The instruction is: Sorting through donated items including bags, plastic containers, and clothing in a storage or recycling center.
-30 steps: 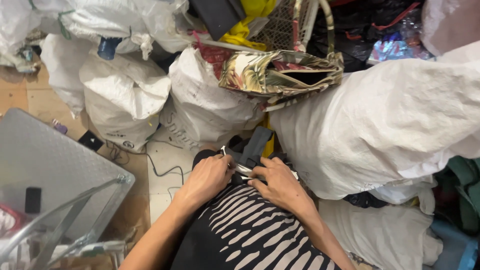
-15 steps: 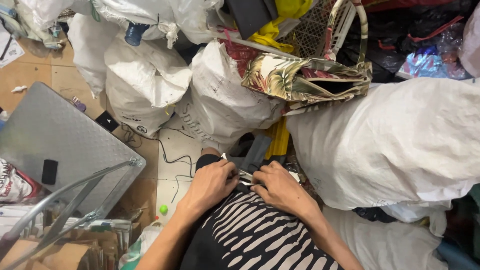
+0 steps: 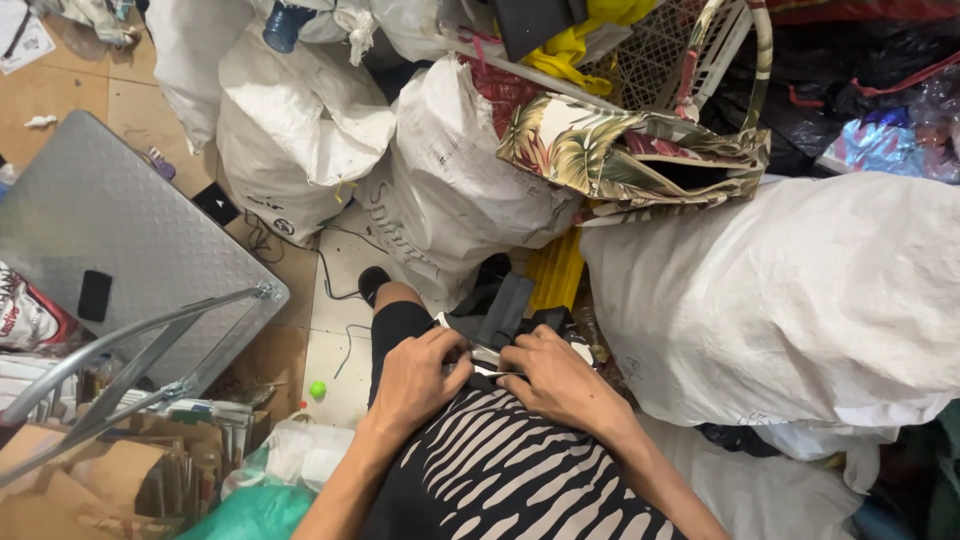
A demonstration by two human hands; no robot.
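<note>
Gripping a dark grey folded garment (image 3: 505, 318) (creased, partly white-edged), left hand (image 3: 418, 372) and right hand (image 3: 560, 375) fingers clamped

We cannot make out the small pale thing (image 3: 485, 356) pinched between our left hand (image 3: 418, 375) and right hand (image 3: 560, 378); our fingers cover most of it. The striped garment (image 3: 500, 480) runs off the near edge. At the far right, the big white sack (image 3: 790, 300) is cut by the frame, and the dark clutter beyond it is unreadable.
</note>
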